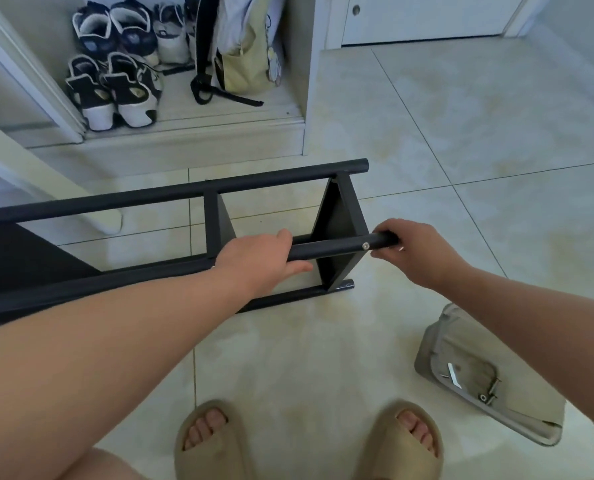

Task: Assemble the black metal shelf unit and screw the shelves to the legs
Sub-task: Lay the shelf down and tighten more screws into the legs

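The black metal shelf unit [219,192] lies on its side on the tiled floor, its round legs running left to right and its flat shelves standing on edge between them. My left hand [261,258] grips the near upper leg [330,249] just left of the end shelf [337,233]. My right hand [413,251] holds the tip of the same leg and pinches a small silver piece against it. A silver screw head [365,246] shows in the leg where the end shelf meets it.
A grey upturned stool [489,379] at the right carries an Allen key [453,375] and loose screws [489,393]. My sandalled feet [309,441] stand at the bottom. A shoe cabinet [184,133] with trainers and a bag is behind the unit.
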`<state>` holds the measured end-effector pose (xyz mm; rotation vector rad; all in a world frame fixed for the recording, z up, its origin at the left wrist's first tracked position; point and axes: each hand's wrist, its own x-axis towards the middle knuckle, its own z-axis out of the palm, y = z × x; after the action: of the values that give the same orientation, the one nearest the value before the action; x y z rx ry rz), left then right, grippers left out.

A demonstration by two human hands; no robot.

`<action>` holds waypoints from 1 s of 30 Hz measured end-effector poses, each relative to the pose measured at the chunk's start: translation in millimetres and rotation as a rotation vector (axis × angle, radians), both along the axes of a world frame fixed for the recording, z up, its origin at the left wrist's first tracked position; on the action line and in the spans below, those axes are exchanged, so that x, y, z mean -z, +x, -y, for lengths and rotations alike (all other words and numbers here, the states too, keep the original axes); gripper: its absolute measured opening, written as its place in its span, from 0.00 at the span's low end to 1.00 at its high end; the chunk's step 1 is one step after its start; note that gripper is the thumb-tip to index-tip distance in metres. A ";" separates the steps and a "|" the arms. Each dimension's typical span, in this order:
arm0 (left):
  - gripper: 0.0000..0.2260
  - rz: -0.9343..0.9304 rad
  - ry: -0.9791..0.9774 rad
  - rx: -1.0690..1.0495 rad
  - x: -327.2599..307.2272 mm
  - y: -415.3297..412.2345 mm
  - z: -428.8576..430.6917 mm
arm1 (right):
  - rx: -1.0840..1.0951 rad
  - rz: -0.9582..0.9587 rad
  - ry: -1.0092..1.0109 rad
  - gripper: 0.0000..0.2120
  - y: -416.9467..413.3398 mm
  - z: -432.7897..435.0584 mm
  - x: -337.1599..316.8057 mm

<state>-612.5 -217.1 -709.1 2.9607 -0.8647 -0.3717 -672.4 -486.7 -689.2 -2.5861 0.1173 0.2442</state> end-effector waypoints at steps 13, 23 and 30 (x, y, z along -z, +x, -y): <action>0.33 -0.090 0.010 0.101 -28.1 57.1 18.7 | 0.148 0.117 0.142 0.18 4.1 13.9 -11.0; 0.35 -0.187 -0.054 0.069 -30.9 121.8 74.2 | 0.499 0.233 0.587 0.18 62.0 34.7 -2.7; 0.32 -0.165 -0.078 0.041 -11.5 152.0 101.5 | 0.612 0.277 0.617 0.23 94.6 51.3 21.3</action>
<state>-460.5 -318.6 -697.6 2.7976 -0.8990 -0.5613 -577.9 -538.0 -710.5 -1.8400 0.6122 -0.2666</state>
